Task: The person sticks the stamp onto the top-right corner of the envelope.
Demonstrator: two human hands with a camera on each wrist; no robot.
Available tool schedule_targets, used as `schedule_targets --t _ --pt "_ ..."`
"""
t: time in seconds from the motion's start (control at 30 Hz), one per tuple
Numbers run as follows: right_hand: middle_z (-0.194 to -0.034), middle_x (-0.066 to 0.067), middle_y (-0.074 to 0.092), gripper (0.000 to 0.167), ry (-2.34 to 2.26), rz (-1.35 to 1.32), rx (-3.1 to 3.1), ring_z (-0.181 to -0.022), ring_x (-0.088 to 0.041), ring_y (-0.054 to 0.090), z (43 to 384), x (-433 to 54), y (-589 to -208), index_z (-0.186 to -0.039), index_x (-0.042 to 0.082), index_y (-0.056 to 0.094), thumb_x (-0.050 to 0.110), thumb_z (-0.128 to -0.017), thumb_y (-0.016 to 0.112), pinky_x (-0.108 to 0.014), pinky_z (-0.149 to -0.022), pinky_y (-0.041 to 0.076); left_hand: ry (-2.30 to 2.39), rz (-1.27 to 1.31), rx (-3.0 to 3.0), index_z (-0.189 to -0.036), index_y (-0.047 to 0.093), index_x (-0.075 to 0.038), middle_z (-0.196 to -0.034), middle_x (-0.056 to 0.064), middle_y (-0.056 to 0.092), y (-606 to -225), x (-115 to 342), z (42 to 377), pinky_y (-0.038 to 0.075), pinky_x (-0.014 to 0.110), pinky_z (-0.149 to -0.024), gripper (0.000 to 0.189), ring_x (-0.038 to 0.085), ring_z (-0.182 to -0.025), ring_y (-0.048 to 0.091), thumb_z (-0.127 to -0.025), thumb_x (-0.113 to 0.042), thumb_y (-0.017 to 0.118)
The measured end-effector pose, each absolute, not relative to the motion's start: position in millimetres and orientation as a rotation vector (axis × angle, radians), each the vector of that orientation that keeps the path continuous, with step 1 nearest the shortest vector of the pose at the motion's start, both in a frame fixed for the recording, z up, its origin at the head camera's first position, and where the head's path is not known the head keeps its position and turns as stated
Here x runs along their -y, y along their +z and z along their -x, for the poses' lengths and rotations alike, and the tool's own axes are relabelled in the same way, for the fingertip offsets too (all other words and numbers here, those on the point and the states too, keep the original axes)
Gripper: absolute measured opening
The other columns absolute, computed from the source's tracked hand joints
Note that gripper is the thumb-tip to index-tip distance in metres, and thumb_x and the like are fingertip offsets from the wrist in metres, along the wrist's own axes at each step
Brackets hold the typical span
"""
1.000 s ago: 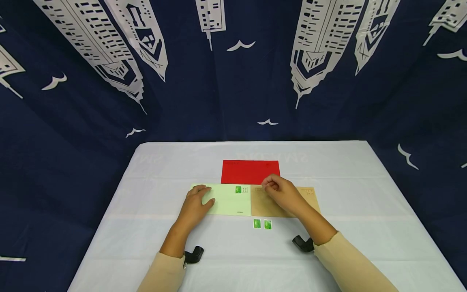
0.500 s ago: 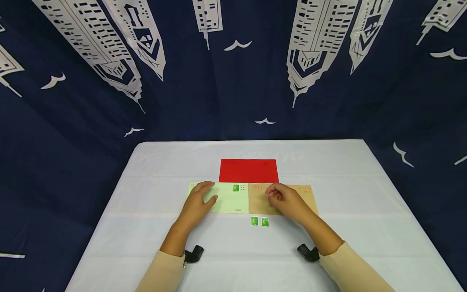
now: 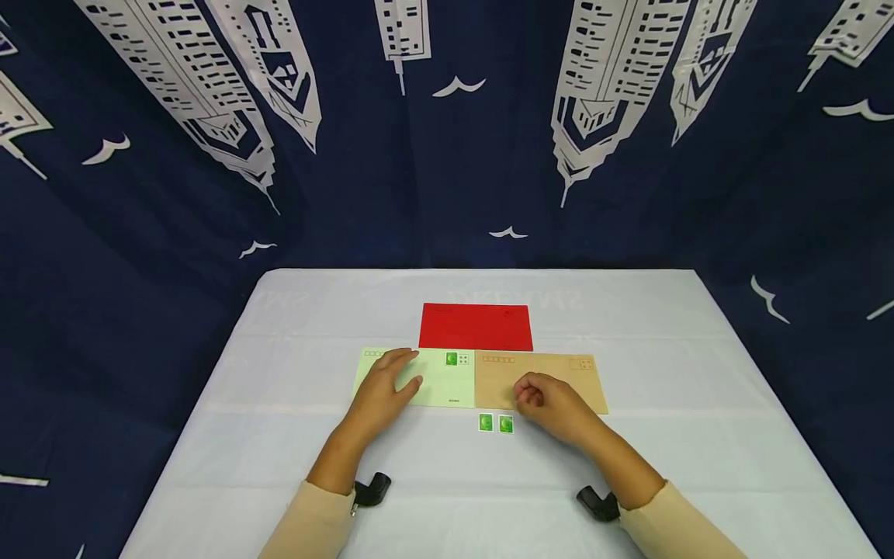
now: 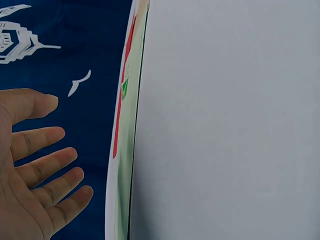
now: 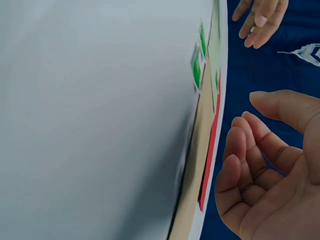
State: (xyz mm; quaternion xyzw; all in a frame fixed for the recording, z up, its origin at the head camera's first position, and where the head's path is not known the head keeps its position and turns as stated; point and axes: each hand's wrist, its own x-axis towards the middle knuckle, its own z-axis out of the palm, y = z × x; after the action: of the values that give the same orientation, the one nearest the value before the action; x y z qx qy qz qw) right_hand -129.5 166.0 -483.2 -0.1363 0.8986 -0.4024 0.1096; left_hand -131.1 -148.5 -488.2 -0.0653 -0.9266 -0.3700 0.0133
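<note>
In the head view, my left hand (image 3: 382, 396) hovers over the left part of a light green envelope (image 3: 443, 388), thumb apart from its spread fingers. The left wrist view shows that palm holding nothing. A green stamp (image 3: 451, 359) lies at the envelope's upper right. My right hand (image 3: 555, 404) is over the lower right of a brown envelope (image 3: 496, 384), fingers loosely curled. Between its thumb and forefinger the right wrist view shows a gap with nothing in it. Two loose green stamps, a left one (image 3: 485, 422) and a right one (image 3: 506, 424), lie just below the envelopes.
A red envelope (image 3: 475, 326) lies behind the green and brown ones, against their upper edges. All rest on a white-covered table (image 3: 314, 310). A dark blue curtain (image 3: 419, 194) with white building prints hangs behind. Black wrist cameras, one being (image 3: 372, 489), sit on both wrists.
My right hand has drawn back from the top edge of the brown envelope toward its lower right, uncovering its upper part. My left hand has shifted slightly right. The stamps stay in place.
</note>
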Motion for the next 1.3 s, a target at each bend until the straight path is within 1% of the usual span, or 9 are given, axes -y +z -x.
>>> schedule_targets --t 0.07,0.17,0.3,0.47,0.6,0.77,1.03,1.3 --pt "-0.082 0.004 0.060 0.009 -1.172 0.392 -2.635 -0.078 -0.009 0.055 127.7 -165.6 -485.7 -0.095 0.014 0.067 0.008 -0.090 0.071 -0.016 -0.069 0.047 -1.144 0.206 2.888 -0.143 0.058 -0.015 -0.149 0.003 0.052 -488.3 148.3 130.8 0.040 0.049 -0.118 0.048 0.028 -0.143 0.047 -0.097 -0.029 0.066" --pt "-0.081 0.005 0.060 0.009 -1.152 0.407 -2.628 -0.075 -0.008 0.055 125.3 -164.7 -489.2 -0.096 0.014 0.068 0.008 -0.090 0.072 -0.017 -0.067 0.046 -1.138 0.220 2.881 -0.142 0.059 -0.013 -0.149 0.004 0.052 -488.7 147.8 130.5 0.041 0.050 -0.117 0.048 0.029 -0.142 0.047 -0.097 -0.028 0.067" --pt "-0.078 0.004 0.060 0.009 -1.131 0.418 -2.626 -0.070 -0.008 0.053 123.0 -162.5 -493.3 -0.096 0.012 0.068 0.010 -0.089 0.073 -0.017 -0.064 0.045 -1.143 0.205 2.903 -0.143 0.058 -0.014 -0.151 0.004 0.051 -489.1 147.1 131.6 0.040 0.049 -0.118 0.048 0.028 -0.143 0.046 -0.098 -0.028 0.066" --pt "-0.075 0.004 0.058 0.009 -1.110 0.394 -2.625 -0.067 -0.008 0.051 120.5 -159.9 -494.0 -0.093 0.013 0.067 0.010 -0.088 0.075 -0.018 -0.060 0.042 -1.129 0.207 2.922 -0.144 0.057 -0.014 -0.151 0.004 0.051 -489.2 148.6 134.2 0.039 0.048 -0.119 0.049 0.027 -0.144 0.045 -0.098 -0.029 0.066" --pt "-0.075 0.004 0.058 0.010 -1.083 0.389 -2.625 -0.068 -0.009 0.051 120.9 -157.9 -493.0 -0.092 0.014 0.067 0.011 -0.088 0.075 -0.019 -0.061 0.042 -1.122 0.219 2.908 -0.144 0.057 -0.013 -0.151 0.005 0.051 -488.8 150.3 136.4 0.040 0.048 -0.118 0.049 0.028 -0.143 0.046 -0.098 -0.027 0.066" --pt "-0.075 0.005 0.057 0.011 -1.037 0.361 -2.638 -0.069 -0.009 0.051 122.4 -155.0 -493.0 -0.090 0.016 0.066 0.012 -0.087 0.076 -0.019 -0.062 0.042 -1.126 0.212 2.910 -0.145 0.056 -0.014 -0.151 0.005 0.050 -489.7 150.8 140.5 0.039 0.048 -0.119 0.050 0.028 -0.143 0.045 -0.098 -0.028 0.066" --pt "-0.072 0.003 0.055 0.015 -1.031 0.325 -2.638 -0.069 -0.012 0.050 120.4 -151.9 -492.4 -0.085 0.015 0.064 0.010 -0.084 0.078 -0.020 -0.060 0.040 -1.123 0.188 2.923 -0.144 0.057 -0.014 -0.150 0.006 0.051 -490.9 150.7 142.6 0.040 0.046 -0.119 0.050 0.028 -0.142 0.046 -0.098 -0.028 0.066" --pt "-0.069 0.004 0.053 0.017 -1.008 0.353 -2.650 -0.068 -0.010 0.049 121.7 -151.1 -496.2 -0.081 0.016 0.062 0.006 -0.085 0.076 -0.020 -0.060 0.039 -1.121 0.194 2.906 -0.144 0.057 -0.013 -0.150 0.007 0.051 -491.2 151.5 142.2 0.041 0.047 -0.117 0.050 0.029 -0.141 0.047 -0.097 -0.027 0.067"
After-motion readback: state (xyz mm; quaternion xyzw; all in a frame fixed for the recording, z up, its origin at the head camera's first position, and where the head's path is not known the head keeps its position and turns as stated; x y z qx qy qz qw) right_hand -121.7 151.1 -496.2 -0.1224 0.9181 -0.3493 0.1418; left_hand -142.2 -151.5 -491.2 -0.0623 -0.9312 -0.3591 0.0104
